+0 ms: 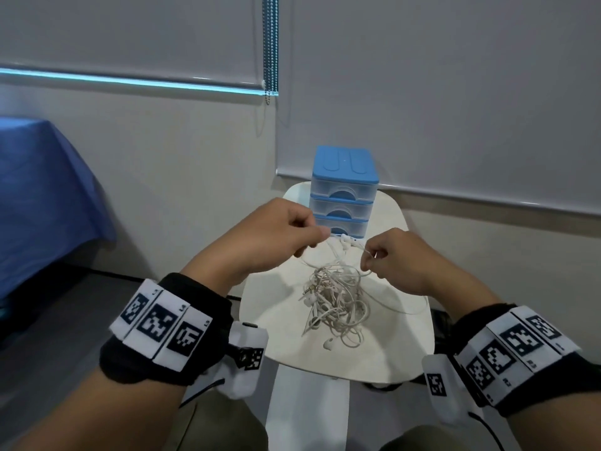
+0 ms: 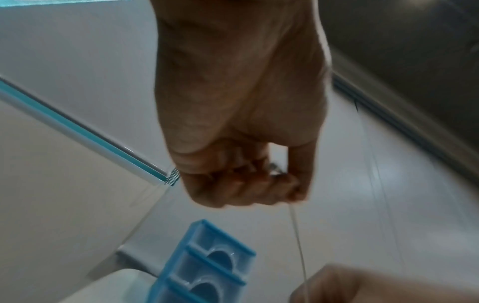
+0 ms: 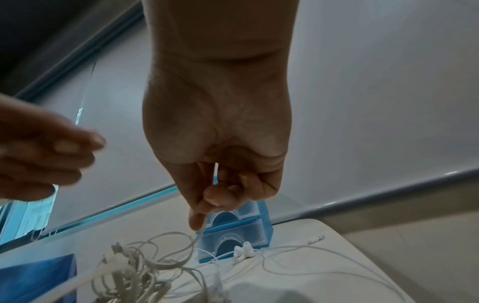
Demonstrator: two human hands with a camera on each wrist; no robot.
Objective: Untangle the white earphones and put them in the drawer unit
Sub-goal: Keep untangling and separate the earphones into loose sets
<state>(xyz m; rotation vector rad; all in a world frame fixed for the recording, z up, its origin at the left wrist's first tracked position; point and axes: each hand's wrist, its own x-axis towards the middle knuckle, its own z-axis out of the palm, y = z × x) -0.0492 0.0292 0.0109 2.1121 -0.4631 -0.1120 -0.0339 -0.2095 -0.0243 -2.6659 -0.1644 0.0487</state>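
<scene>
Your left hand [image 1: 276, 236] and right hand [image 1: 398, 258], raised and curled, each pinch an earphones [image 1: 335, 301] strand; the tangle hangs down onto the counter [image 1: 400, 346]

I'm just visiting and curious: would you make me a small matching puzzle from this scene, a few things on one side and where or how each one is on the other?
Things:
1. drawer unit
2. tangled earphones
3. left hand
4. blue cloth

States:
A. heaped in the middle of the white table
B. draped at the far left
C. pinching a thin white cord
D. at the table's far edge, all drawers shut

Pairs: 1-D, 2-A, 3-C, 4-B
</scene>
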